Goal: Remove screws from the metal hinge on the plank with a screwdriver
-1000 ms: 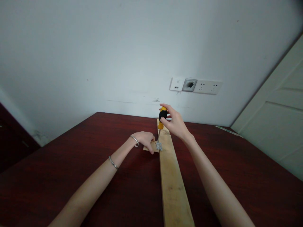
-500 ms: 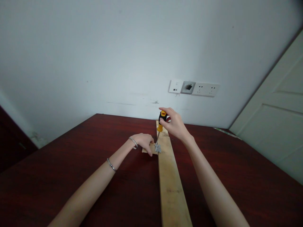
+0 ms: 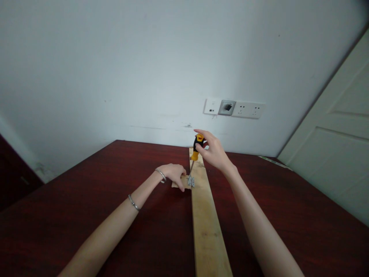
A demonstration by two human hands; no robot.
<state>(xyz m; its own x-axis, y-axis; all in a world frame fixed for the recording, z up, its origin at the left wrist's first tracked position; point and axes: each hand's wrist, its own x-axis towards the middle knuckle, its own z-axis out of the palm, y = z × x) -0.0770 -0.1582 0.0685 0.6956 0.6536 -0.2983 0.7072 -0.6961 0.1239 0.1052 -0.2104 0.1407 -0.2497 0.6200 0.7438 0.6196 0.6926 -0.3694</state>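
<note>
One of the hands, the right hand (image 3: 213, 149), was closed with thumb and fingers around a black and yellow screwdriver (image 3: 198, 144). This tool stood tilted, and its tip reached down to a small metal hinge (image 3: 191, 181). The left hand (image 3: 173, 172) pinched a short wooden piece (image 3: 186, 182) between thumb and fingers. The hinge lay across this piece and a long wooden board (image 3: 206, 215), both on the dark red table (image 3: 144, 246), before a pale wall (image 3: 138, 69).

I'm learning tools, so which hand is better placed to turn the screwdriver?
Probably the right hand: it holds the screwdriver, tip at the hinge, while the left hand holds the small wooden piece.
</note>
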